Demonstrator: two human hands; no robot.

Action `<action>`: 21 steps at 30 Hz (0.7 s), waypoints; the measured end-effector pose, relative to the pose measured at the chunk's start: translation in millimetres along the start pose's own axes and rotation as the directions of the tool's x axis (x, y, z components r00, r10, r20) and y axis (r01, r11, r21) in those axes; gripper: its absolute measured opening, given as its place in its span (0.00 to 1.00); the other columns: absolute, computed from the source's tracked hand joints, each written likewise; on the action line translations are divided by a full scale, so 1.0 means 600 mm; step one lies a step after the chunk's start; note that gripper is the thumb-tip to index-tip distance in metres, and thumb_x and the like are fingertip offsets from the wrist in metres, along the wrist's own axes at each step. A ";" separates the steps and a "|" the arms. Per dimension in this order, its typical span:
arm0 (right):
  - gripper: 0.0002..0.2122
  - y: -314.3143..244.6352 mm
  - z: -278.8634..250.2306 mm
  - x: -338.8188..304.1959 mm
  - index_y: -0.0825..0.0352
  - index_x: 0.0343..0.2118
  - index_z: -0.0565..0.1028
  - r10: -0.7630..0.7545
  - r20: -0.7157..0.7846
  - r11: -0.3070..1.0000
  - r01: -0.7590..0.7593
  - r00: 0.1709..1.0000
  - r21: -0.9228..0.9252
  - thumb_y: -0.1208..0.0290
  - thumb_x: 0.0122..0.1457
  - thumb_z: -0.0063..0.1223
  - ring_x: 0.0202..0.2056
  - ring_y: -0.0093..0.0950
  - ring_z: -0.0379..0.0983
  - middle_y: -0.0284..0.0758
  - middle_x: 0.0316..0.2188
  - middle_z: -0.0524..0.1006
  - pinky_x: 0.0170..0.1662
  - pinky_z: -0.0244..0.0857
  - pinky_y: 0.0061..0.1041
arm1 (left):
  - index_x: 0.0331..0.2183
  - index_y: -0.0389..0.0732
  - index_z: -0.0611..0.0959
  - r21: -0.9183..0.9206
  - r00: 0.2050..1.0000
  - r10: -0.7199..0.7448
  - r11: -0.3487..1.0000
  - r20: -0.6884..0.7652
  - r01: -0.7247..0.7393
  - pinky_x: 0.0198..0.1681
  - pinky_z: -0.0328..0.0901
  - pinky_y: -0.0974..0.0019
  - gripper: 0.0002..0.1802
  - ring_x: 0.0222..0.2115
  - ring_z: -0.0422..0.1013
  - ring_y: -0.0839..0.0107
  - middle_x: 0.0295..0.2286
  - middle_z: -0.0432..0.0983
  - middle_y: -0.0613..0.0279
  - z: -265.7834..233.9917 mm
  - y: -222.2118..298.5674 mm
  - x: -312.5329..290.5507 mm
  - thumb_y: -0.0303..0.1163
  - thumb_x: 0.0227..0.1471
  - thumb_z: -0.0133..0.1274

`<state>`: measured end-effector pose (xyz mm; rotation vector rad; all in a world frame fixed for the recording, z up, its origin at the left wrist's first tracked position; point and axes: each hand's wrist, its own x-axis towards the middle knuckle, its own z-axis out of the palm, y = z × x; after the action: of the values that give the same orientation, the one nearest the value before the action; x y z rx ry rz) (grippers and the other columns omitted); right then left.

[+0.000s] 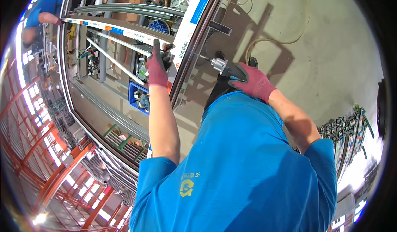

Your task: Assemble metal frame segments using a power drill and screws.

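Smooth grey concrete floor (331, 62) spreads to the right, and one long rectangular metal frame (187, 33), dark-edged and partly faced with glossy white printed film, runs across the left. At its far end shows one co-worker's bare arm (49, 18) below a blue sleeve. One thin tan hose (264, 41) curls over the concrete. Two slim, straight white bars (115, 61) slant inside the frame's outline, near one boxy blue plastic bin (133, 95) and one round tub (159, 26) of small blue pieces.

Both hands wear knitted maroon gloves with dark grey palms. The left hand (158, 69) is at the frame's near rail, one finger extended; whether it grips the black piece beside it cannot be told. The right hand (253, 81) is wrapped around one drill (219, 64), its silver metal head cylindrical. Its single slender bit (204, 57) points at that rail; contact is unclear.
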<state>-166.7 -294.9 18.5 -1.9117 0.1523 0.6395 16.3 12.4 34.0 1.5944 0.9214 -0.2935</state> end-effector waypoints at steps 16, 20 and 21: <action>0.34 0.010 0.021 0.000 0.62 0.63 0.66 -0.009 -0.045 0.990 0.003 0.999 -0.140 0.52 0.56 0.63 0.55 0.49 0.74 0.48 0.52 0.78 0.59 0.67 0.43 | 0.36 0.39 0.83 0.129 0.989 -0.003 0.991 0.149 -0.017 0.39 0.67 0.64 0.29 0.33 0.72 0.68 0.32 0.77 0.62 0.040 -0.027 0.056 0.59 0.55 0.60; 0.35 0.014 0.022 0.003 0.62 0.64 0.65 -0.038 0.002 0.994 0.038 0.999 -0.107 0.51 0.57 0.63 0.55 0.48 0.74 0.48 0.53 0.78 0.59 0.67 0.42 | 0.35 0.41 0.82 0.108 0.990 0.035 0.993 0.140 -0.050 0.37 0.67 0.64 0.28 0.31 0.72 0.68 0.31 0.77 0.62 0.035 -0.034 0.072 0.60 0.55 0.60; 0.35 0.010 0.025 0.000 0.63 0.65 0.65 -0.027 -0.027 0.989 0.022 0.999 -0.148 0.50 0.57 0.62 0.55 0.49 0.74 0.48 0.54 0.77 0.59 0.67 0.42 | 0.35 0.41 0.82 0.130 0.992 0.005 0.991 0.127 -0.022 0.38 0.66 0.65 0.28 0.32 0.72 0.68 0.31 0.76 0.62 0.035 -0.034 0.073 0.60 0.55 0.60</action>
<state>-174.5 -284.2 9.3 -2.0624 0.1019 0.6215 37.0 10.0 -14.0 1.6807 0.8068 -0.4487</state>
